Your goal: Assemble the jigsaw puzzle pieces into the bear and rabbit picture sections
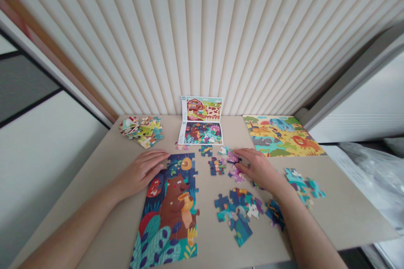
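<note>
A partly joined puzzle with a brown bear (175, 201) lies on the table, left of centre. My left hand (142, 173) rests at its upper left edge, fingers stretched out and holding nothing. Over the loose pieces right of centre is my right hand (256, 166), its thumb and fingertips at purple pieces (236, 174); whether it grips one is hard to tell. Near it lie a dark piece with colourful stripes (217, 166) and a white and teal piece (223, 150). A heap of blue and teal pieces (241, 225) sits below.
A folded picture card (202, 132) stands at the back against a pleated wall. Behind on the left is a pile of pieces (143, 129). A finished yellow animal puzzle (280, 134) lies at the back right. More teal pieces (304, 185) are beyond my right forearm.
</note>
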Motion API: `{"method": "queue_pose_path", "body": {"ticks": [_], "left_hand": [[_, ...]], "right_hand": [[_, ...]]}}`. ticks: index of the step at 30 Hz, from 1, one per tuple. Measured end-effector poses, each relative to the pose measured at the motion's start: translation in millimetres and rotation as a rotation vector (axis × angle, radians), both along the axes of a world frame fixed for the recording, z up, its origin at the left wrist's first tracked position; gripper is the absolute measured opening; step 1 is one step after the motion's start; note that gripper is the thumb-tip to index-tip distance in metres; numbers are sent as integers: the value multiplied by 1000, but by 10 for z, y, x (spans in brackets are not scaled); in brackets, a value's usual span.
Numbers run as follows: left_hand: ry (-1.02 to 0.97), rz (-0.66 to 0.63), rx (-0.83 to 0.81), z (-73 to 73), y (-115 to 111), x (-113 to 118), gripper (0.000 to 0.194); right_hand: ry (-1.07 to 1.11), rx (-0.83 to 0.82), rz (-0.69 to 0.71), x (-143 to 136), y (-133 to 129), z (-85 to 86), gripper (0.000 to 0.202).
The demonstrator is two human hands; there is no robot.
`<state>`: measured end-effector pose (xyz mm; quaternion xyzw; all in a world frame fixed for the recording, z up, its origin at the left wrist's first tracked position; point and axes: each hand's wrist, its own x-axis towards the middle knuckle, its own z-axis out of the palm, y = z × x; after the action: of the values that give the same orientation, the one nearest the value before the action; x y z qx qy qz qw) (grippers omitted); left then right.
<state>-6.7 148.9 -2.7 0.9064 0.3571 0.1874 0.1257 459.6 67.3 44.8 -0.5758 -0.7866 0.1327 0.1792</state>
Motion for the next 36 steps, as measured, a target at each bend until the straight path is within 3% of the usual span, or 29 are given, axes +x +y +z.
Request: {"method": "queue_pose_path", "body": {"ticks": [25,32,36], "left_hand": [[11,-6,12,-29,5,-9,46],[14,-15,16,-37,13,-18,46],[17,-11,15,-31,12,-10,46]], "right_hand": [[53,6,40,13,8,-13,49],[-25,117,-88,50,10,-38,45],[-65,121,-72,10,7,-24,41]]}}
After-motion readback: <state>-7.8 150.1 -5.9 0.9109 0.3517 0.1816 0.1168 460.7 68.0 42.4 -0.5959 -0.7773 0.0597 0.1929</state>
